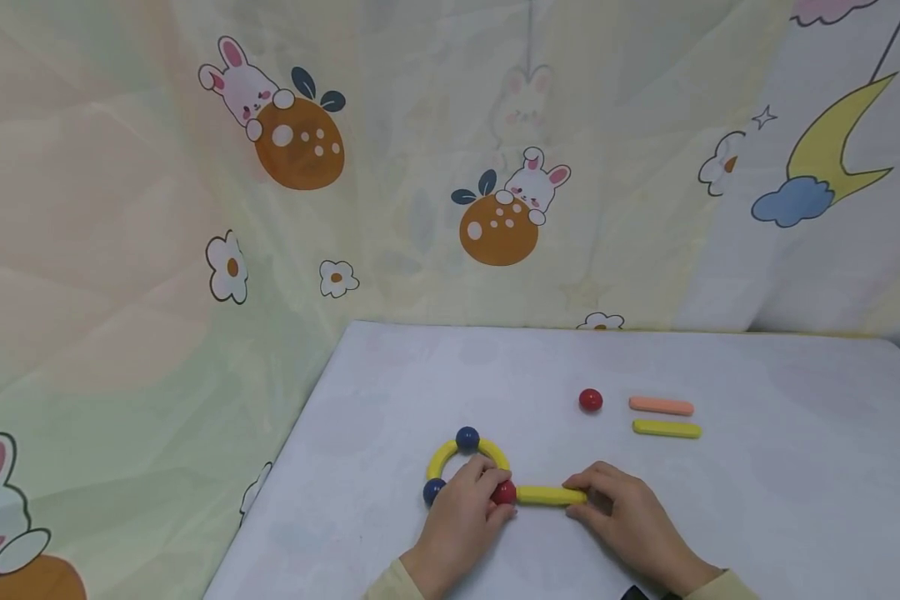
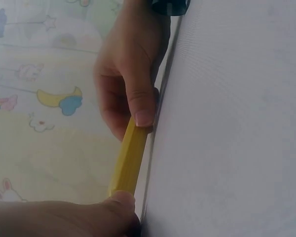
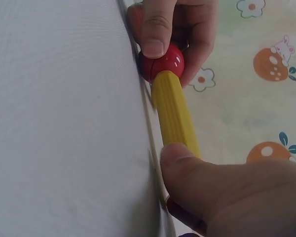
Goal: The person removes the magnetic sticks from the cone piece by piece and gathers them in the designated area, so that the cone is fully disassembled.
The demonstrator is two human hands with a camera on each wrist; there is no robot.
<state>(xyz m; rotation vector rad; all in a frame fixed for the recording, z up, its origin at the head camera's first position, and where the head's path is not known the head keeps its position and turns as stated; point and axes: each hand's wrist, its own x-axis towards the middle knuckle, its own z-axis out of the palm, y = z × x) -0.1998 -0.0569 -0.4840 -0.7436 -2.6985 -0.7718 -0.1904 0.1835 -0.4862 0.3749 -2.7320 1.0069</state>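
My left hand (image 1: 457, 518) pinches a red ball (image 1: 505, 492) between thumb and fingers, low over the white table. The yellow stick (image 1: 550, 496) runs rightward from this ball, its end right against it in the right wrist view. My right hand (image 1: 633, 518) pinches the stick's far end, thumb (image 3: 180, 163) along its side. Beyond the left hand, curved yellow pieces (image 1: 440, 462) and two blue balls, one at the top (image 1: 467, 439) and one at the left (image 1: 433, 491), form a ring. The left hand hides the ring's lower part.
On the white table (image 1: 795, 467), a loose red ball (image 1: 590, 400) lies behind the right hand. To its right are an orange stick (image 1: 662, 406) and another yellow stick (image 1: 667, 428), side by side. A printed cloth (image 1: 397, 108) hangs behind the table.
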